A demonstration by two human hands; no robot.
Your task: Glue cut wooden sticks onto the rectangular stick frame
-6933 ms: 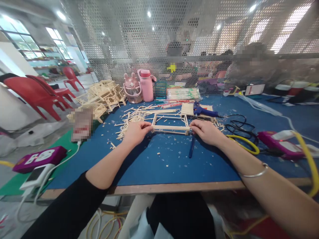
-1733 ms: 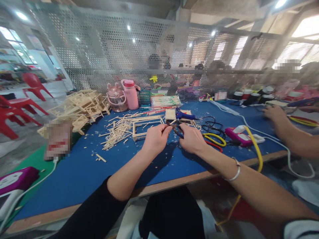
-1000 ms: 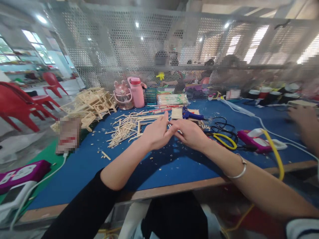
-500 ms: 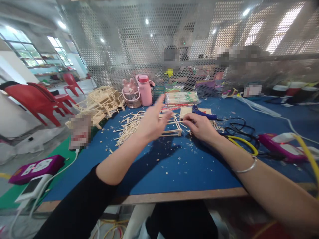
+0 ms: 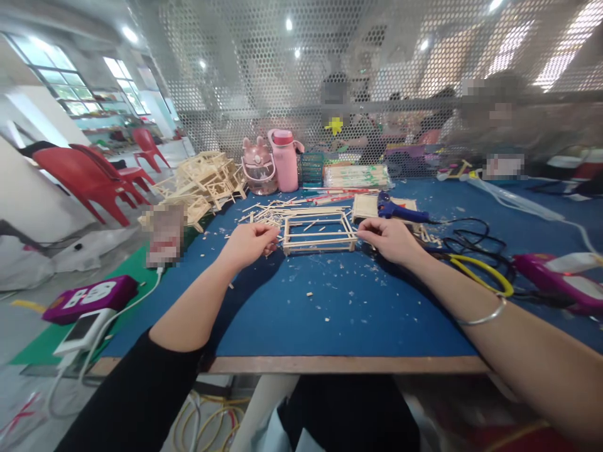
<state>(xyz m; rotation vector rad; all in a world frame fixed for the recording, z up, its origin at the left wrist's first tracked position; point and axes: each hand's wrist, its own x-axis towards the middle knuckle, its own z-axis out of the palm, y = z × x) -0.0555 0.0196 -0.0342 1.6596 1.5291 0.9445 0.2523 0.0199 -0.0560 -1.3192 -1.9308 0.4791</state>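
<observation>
A small rectangular frame of pale wooden sticks [image 5: 320, 248] stands on the blue tabletop between my hands. My left hand [image 5: 249, 245] is at its left end, with thumb and fingers pinched together. At the right end, my right hand [image 5: 389, 240] pinches the tip of a thin wooden stick [image 5: 325, 238]. This stick lies along the frame, and its far end reaches my left fingertips, where the contact is small and hard to see. A blue glue gun [image 5: 400, 210] rests just behind my right hand, on flat wooden pieces [image 5: 365, 206].
Loose sticks [image 5: 268, 216] lie behind my left hand. A heap of finished stick structures [image 5: 202, 182] stands at the back left, beside a pink bottle [image 5: 285, 164]. Black cable [image 5: 475, 242] and a yellow loop [image 5: 490, 279] lie at right. Mesh panel [image 5: 282, 81] bounds the back.
The dark-handled pliers seen in my right hand earlier are out of it; it now holds a stick. My left hand, open and raised half a second ago, has lowered leftward and closed.
</observation>
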